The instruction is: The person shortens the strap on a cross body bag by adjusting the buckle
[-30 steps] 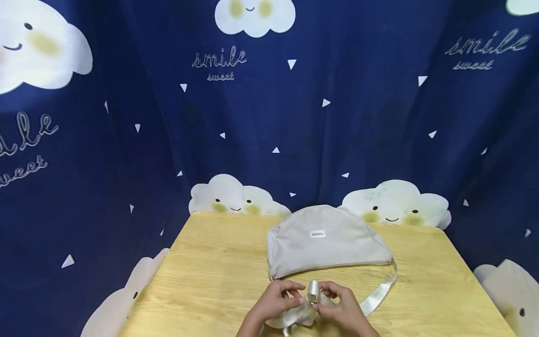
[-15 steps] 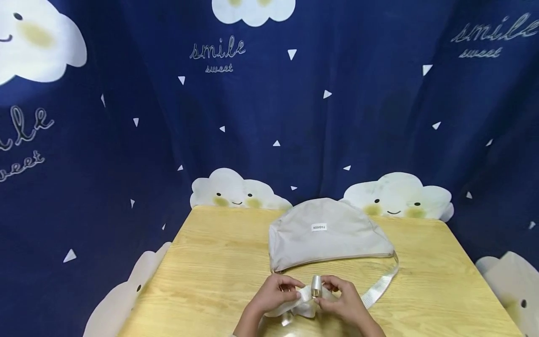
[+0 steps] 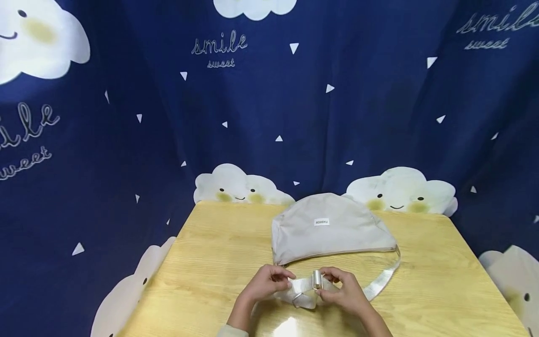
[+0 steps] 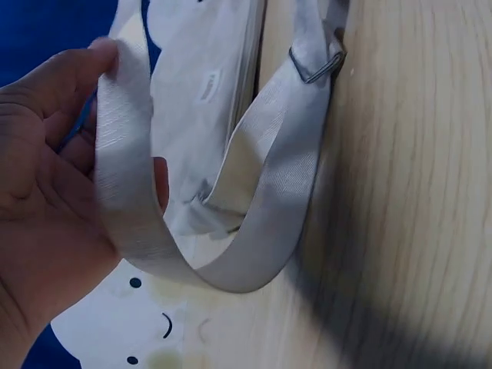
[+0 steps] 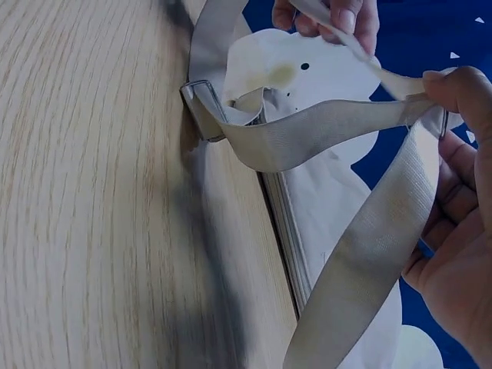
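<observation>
My left hand pinches a pale webbing strap between thumb and fingers. Close to its right, my right hand holds the same strap at a metal slider buckle, thumb and fingertips on its edge. In the right wrist view the strap folds over at that buckle, which the thumb partly hides. Between the hands, a loop hangs down with a metal ring on it. The strap belongs to the light grey bag, which lies just beyond both hands with its small white label facing up.
Beneath everything is a light wooden table. From the bag's right corner a length of strap trails back toward my right hand. A dark blue curtain with cloud prints hangs behind the table and at both sides.
The hands have drawn slightly apart, and the strap between them lies straighter. The hanging ring has come into plain sight. The head view has tilted down a little; the bag stays put.
</observation>
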A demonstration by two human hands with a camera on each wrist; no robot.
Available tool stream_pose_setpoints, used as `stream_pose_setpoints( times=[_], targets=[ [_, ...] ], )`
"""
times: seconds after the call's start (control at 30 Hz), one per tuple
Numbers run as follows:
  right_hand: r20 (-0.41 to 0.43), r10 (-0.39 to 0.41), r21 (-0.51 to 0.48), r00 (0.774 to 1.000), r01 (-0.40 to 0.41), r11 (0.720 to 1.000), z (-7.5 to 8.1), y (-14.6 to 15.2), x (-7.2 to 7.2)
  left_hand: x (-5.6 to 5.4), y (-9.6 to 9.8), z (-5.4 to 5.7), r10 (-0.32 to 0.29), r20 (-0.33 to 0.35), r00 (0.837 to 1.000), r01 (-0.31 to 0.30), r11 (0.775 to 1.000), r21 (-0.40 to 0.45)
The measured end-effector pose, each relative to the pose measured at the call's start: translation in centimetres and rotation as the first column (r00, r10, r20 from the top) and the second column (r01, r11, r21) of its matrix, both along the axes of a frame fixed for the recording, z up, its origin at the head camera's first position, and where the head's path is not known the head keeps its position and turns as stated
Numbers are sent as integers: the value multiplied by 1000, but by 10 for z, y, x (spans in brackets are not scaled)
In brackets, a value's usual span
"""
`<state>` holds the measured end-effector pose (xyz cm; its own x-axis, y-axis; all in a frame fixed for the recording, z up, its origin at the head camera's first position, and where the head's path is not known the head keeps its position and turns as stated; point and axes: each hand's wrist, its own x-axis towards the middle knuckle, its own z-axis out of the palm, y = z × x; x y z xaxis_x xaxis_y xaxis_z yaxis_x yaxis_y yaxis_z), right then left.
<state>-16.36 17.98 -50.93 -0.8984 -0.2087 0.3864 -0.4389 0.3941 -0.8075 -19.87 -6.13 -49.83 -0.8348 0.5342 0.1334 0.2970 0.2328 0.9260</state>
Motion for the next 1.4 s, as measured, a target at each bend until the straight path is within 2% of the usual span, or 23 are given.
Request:
stream_pose_setpoints(
  times=[0.2,0.33,0.5,0.6,0.67,0.77,0.9,0.97,1.17,1.27,1.4],
  targets=[
    [27,29,-8,999,-29,1000,-17,3,-9,-6,12,-22,-19,-28,999,20,1000,11],
    [7,26,-9,1000,-26,1000,-20,3,-12,-11,21,-29,-50,-24,998,50,999,16],
    [7,48,-14,999,-48,999,-26,1,-6,-6,28,-35,-76,28,997,75,996,42],
    [16,79,-13,997,-79,997,-30,-1,-3,0,30,-38,-50,32,998,49,998,38],
    [4,100,-7,995,-100,995,-32,-2,-2,4,31,-37,-25,18,1000,24,998,49],
    [-7,120,-11,993,-120,993,-30,-4,-3,7,33,-26,-2,-1,1000,2,996,90],
    [-7,120,-22,993,-120,993,-28,-4,-8,4,36,-14,-2,-2,1000,2,991,136],
    [2,100,-22,995,-100,995,-30,-2,-7,2,37,-18,-2,6,1000,1,990,139],
    [-4,56,-33,998,-56,998,-37,-5,1,-4,35,-43,-5,35,999,0,988,152],
    [-12,54,-35,998,-54,998,-32,-9,3,-6,30,-47,-4,49,999,-4,988,157],
    [-47,51,-39,998,-53,998,-9,-13,6,-9,26,-44,-7,55,998,-3,984,180]
  ],
)
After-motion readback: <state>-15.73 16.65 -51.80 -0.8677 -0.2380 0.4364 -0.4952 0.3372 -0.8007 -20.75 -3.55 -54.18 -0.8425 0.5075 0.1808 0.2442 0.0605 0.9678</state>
